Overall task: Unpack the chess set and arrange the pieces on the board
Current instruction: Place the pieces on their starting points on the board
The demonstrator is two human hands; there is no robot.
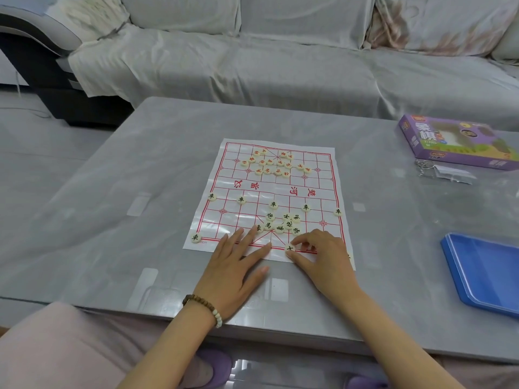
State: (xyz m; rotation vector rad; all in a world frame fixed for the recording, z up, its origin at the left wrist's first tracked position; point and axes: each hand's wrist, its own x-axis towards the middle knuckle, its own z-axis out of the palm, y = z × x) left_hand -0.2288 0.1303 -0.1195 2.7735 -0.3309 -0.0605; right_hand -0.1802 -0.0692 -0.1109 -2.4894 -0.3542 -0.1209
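Grey table (112,220), board (280,189) near front edge, left hand (238,265) flat, fingers (248,238) apart, right hand (323,256) pinching piece (289,248) on near border

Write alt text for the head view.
A right hand pinches a piece at the near edge of the board; the left hand lies flat beside it. Black pieces partly fill the near half, red pieces bunch on the far half. A purple box and blue tray lie at right.

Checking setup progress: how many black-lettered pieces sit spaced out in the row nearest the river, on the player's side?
5 pieces, all on the board: left edge, left of centre, centre, right of centre, right edge. Nothing covers that row.
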